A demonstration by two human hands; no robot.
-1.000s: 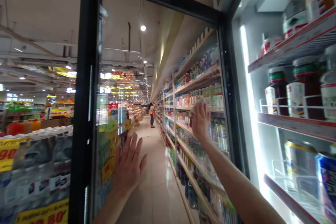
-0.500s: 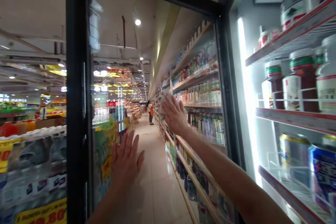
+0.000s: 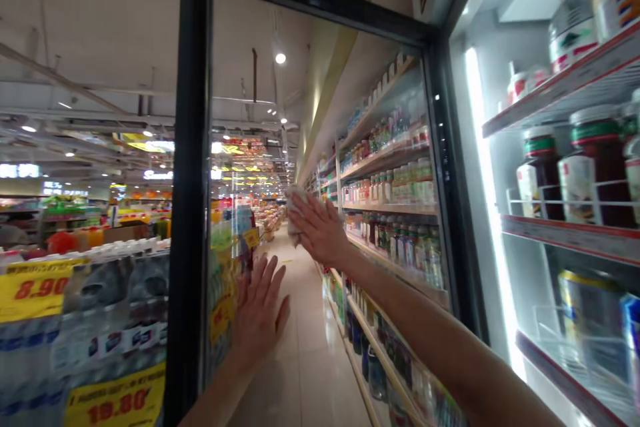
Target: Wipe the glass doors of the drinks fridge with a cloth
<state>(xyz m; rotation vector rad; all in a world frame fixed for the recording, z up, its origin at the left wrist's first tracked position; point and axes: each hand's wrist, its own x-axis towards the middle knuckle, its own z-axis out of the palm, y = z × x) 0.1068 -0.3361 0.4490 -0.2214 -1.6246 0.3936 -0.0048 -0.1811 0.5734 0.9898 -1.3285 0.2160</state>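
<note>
The glass door [image 3: 255,120] of a lit drinks fridge stands swung outward before me, in a black frame. My right hand [image 3: 320,230] lies spread over a crumpled pale cloth [image 3: 296,213] against the pane, near its middle. Part of the cloth is hidden beneath the palm and fingers. Lower and to the left, my left hand [image 3: 263,310] is open with fingers stretched toward the pane, holding nothing. Whether its palm touches the glass I cannot tell.
Right of the door, fridge shelves [image 3: 565,230] carry bottles and cans behind wire guards. Packs of bottled water [image 3: 110,340] with yellow price signs [image 3: 120,397] are stacked on the left. Through the glass show a tiled aisle [image 3: 305,347] and more bottle shelves.
My right hand and the cloth have moved left across the pane. The door and fridge sit farther right in view. A distant person in the aisle is no longer visible.
</note>
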